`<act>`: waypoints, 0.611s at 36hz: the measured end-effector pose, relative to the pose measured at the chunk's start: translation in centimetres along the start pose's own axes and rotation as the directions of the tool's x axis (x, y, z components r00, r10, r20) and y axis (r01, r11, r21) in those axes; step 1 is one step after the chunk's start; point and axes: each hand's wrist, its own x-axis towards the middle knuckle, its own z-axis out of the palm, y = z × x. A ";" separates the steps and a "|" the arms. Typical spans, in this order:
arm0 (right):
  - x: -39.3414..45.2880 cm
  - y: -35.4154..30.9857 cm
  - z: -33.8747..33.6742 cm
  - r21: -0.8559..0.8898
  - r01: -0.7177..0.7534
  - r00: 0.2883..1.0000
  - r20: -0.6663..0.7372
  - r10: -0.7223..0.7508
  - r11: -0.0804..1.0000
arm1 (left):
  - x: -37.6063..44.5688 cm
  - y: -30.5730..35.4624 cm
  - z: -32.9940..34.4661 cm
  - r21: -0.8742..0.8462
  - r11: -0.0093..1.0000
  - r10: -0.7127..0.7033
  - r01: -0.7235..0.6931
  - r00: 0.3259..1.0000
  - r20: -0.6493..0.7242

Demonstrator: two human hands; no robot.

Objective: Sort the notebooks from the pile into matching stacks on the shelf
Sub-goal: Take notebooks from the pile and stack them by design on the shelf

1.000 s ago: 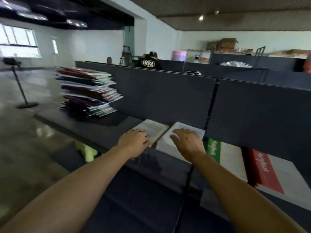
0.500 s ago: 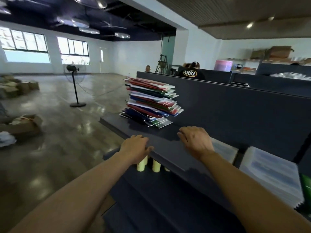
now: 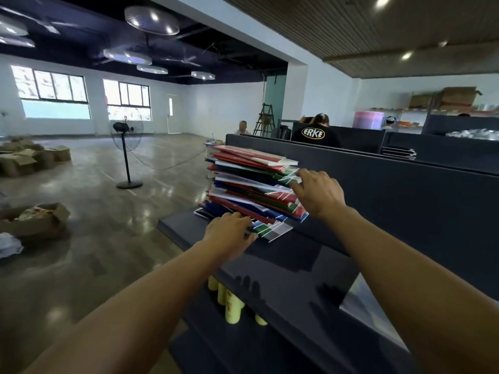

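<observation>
Where the dark shelf (image 3: 291, 268) ends at the left, a leaning pile of notebooks (image 3: 251, 184) in red, blue, green. Left hand (image 3: 229, 233) against the pile's lowest covers, fingers curled, seemingly pinching an edge, though blurred. Right hand (image 3: 318, 193) higher, fingertips spread loosely on the right-hand corners mid-pile, gripping nothing. Yellow tubes (image 3: 229, 300) under the shelf.

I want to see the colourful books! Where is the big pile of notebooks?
The pile of notebooks sits mid-frame on the dark shelf, against its back panel, between the left hand and right hand.
</observation>
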 end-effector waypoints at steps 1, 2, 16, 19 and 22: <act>0.8 -0.2 0.2 -0.007 0.003 1.000 0.013 -0.003 1.000 | 0.7 -0.1 0.0 0.004 1.000 0.004 -0.004 1.000 -0.007; 1.6 -0.3 0.4 -0.016 0.009 1.000 0.024 -0.008 1.000 | 1.4 -0.2 0.0 0.005 1.000 0.007 -0.007 1.000 -0.011; 9.7 -4.5 2.8 -0.044 -0.006 0.999 0.053 0.009 0.999 | 7.6 -3.4 2.0 -0.089 0.988 0.121 -0.123 0.992 -0.029; 11.0 -5.6 3.2 -0.031 -0.035 0.997 0.072 0.038 0.999 | 8.4 -4.1 1.9 -0.099 0.982 0.163 -0.164 0.986 -0.017; 12.0 -6.3 3.6 -0.023 -0.076 0.993 0.087 0.078 0.997 | 8.9 -4.8 1.8 -0.141 0.967 0.213 -0.212 0.977 -0.005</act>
